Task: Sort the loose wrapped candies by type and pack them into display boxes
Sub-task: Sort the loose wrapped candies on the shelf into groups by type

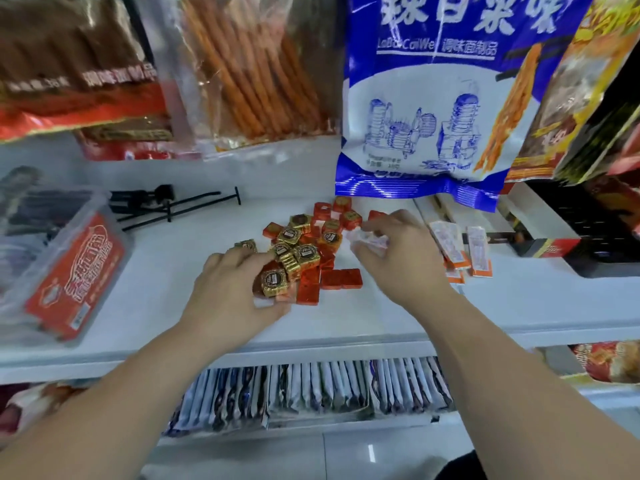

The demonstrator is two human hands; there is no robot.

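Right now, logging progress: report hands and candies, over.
Left hand grips gold foil square candy. Right hand holds white crinkly wrapped sweet. Mixed red and gold candy pile unsorted on white shelf. Clear red-labelled plastic box sits left, apart.

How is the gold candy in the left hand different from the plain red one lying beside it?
The gold candy has shiny gold foil; the red candy has a red wrapper. The gold candy carries a dark badge on top; the red candy shows none. The left hand pinches the gold candy; the red candy lies untouched on the white shelf. Both are small wrapped blocks in one pile.
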